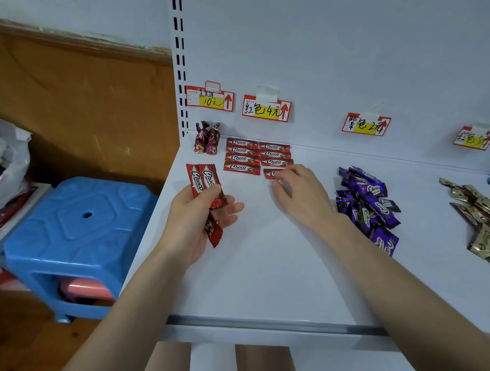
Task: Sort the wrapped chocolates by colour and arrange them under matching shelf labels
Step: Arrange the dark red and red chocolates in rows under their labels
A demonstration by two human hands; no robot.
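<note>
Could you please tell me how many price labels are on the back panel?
4. First label above the twisted sweets; second label above the red bars; third label above the purple pile; fourth label at the right edge. More may lie off-frame.

On the shelf's back wall, upper left of centre, the first tag (209, 99) reads "10元" on its yellow strip; the scrawl above it is beyond me. The second tag (266, 109) says "红色4元", the third tag (366, 125) "紫色2元", and the fourth tag (474, 138), far right, blurs past "色". Each carries a red upward arrow. "Choco" is printed on the red wrappers (257, 157) laid in rows, the red bars (203, 181) in the left hand (192, 219), and the purple wrappers (373, 189). The lone wrapper (270, 173) held at the right hand (302, 193) shows only "C".
</note>
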